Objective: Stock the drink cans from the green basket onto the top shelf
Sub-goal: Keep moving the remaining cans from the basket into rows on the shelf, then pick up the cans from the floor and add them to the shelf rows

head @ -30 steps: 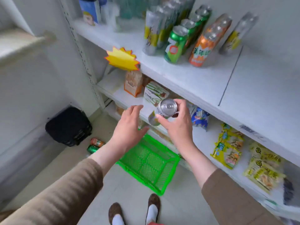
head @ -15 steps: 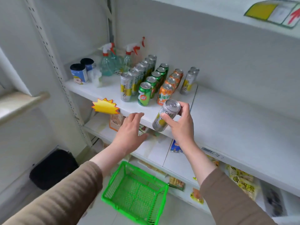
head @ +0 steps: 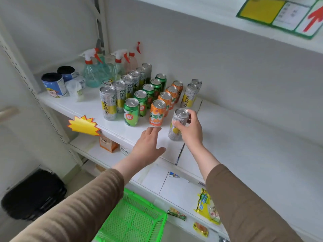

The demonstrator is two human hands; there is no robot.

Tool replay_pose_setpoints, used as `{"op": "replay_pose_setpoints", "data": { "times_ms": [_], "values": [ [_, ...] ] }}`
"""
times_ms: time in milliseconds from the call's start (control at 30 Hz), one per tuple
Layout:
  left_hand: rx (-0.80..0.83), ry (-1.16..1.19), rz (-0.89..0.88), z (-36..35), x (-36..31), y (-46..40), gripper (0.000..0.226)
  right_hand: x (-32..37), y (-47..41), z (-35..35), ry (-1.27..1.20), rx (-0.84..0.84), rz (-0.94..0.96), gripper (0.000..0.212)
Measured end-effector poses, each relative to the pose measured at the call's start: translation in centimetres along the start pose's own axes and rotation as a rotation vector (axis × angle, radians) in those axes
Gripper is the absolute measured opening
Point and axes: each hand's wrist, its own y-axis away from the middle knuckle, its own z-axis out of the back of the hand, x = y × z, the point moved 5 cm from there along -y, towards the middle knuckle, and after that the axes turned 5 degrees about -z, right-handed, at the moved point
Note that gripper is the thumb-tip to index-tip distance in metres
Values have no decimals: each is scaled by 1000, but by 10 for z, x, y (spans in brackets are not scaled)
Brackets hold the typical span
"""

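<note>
On the shelf (head: 244, 137), just right of the orange cans (head: 157, 114), stands a silver can (head: 178, 125) gripped by the right hand (head: 191, 131), fingers curled round it. Left hand (head: 147, 146) hovers beside it, fingers relaxed, holding nothing. Below sits the basket (head: 132, 222).

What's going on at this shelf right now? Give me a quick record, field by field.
Right hand: grips a silver can, set down at the front of its row
Left hand: open, fingers straight, over the shelf edge
Already on shelf: rows of silver, green and orange cans
Behind them: spray bottles
Basket: green, on the floor below, no cans visible in it
</note>
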Motion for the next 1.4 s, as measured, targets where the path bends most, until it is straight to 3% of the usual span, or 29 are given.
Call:
{"op": "replay_pose_setpoints", "data": {
  "times_ms": [167,267,533,1067,1400],
  "values": [
    [-8,-3,14,-15,2,-15,76,-14,-17,-7,0,-12,29,70],
    [3,-8,24,-23,1,-21,76,-47,-9,-26,-34,68,-56,84],
    [34,-37,60,-47,-1,-42,81,-80,-26,-50,60,17,-63,47],
    [11,-47,54,-54,-12,-109,69,-70,-113,-52,92,-38,-212,43],
    [39,-70,-12,-53,-9,-89,77,-69,-114,-52,115,-80,-259,58]
  ]
}}
